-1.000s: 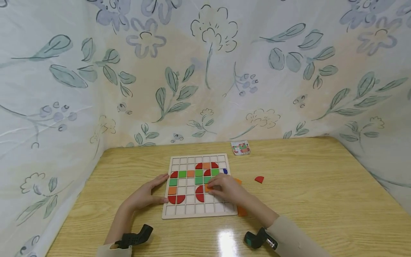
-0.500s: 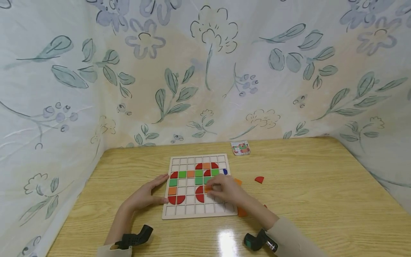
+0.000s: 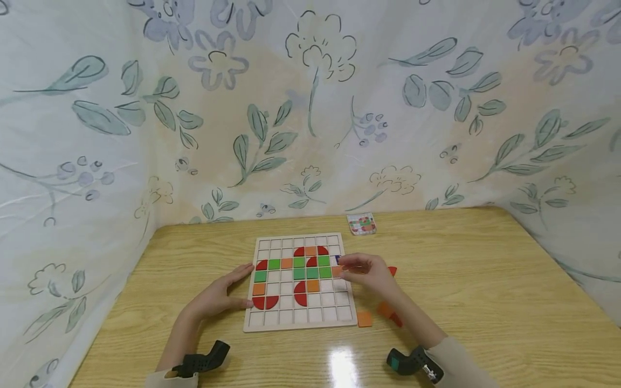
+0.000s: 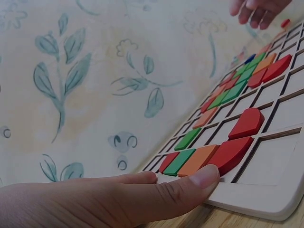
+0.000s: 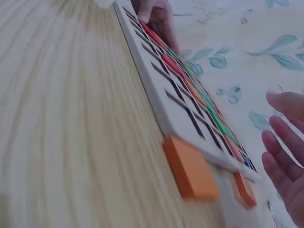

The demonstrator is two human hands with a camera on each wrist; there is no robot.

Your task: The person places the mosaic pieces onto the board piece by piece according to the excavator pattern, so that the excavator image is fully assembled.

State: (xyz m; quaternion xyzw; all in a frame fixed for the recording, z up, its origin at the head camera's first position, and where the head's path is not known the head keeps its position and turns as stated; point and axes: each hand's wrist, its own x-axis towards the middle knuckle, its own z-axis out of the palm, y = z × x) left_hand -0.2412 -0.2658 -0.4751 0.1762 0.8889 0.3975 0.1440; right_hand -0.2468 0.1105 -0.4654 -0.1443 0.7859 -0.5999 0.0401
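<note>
A pale wooden grid board (image 3: 299, 318) lies on the table, with red quarter-circle pieces (image 3: 301, 299) and green and orange squares in several cells. My left hand (image 3: 220, 291) rests at its left edge, fingers straight and apart; in the left wrist view the thumb (image 4: 204, 176) touches the rim beside a red piece. Over the board's right edge hovers my right hand (image 3: 368, 274), near an orange square (image 3: 337, 271) and a blue piece (image 3: 338, 260). The right wrist view shows its fingers (image 5: 280, 147) relaxed and spread, with nothing between them.
Loose orange squares (image 3: 364, 319) lie on the table right of the board. A red piece (image 3: 397, 319) is beside the right forearm, and another red piece (image 3: 393, 270) shows behind the hand. A small pattern card (image 3: 361, 223) lies behind the board. Floral cloth hangs behind.
My right hand has let go of an orange square, which lies in a cell right of the red half-circle. It has moved right, uncovering loose orange squares. The left hand stays.
</note>
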